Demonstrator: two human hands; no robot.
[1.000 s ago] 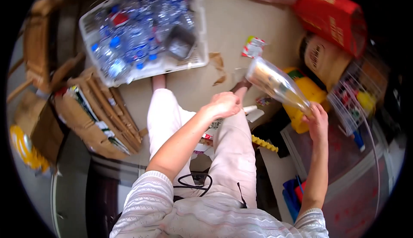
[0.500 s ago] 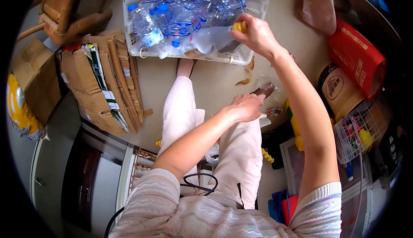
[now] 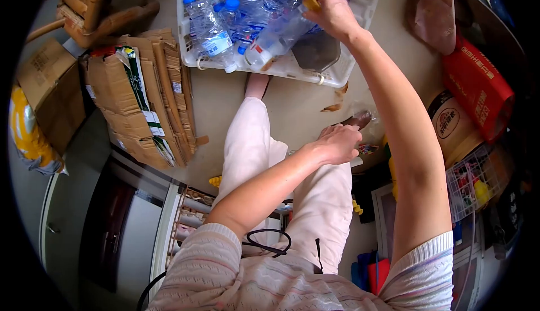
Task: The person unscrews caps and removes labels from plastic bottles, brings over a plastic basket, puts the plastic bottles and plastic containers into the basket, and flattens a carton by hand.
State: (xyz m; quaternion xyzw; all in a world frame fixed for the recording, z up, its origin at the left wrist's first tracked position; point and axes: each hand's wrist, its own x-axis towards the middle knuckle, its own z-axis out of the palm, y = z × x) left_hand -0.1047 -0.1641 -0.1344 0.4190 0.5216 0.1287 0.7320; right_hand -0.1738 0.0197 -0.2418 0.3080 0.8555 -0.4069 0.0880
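My right hand (image 3: 333, 14) is closed round the yellow-capped end of a clear plastic bottle (image 3: 275, 40). That bottle lies slanted over the front part of a white plastic basket (image 3: 270, 69), its base toward the lower left. Clear bottles with blue caps (image 3: 211, 32) fill the basket, and a dark grey square container (image 3: 316, 52) sits at its front right, beside the held bottle. My left hand (image 3: 339, 143) rests near my knee, its fingers curled; whether it holds anything is hidden.
Flattened cardboard (image 3: 132, 108) stands at the left, behind a wooden chair (image 3: 93, 10). On the right are a red bag (image 3: 478, 89), a brown bucket (image 3: 450, 125) and a wire basket (image 3: 475, 184). Brown scraps (image 3: 333, 107) lie on the floor.
My right hand has carried the bottle from the right side to the basket, then slightly farther over it. My left hand stays by my knee. The view has shifted.
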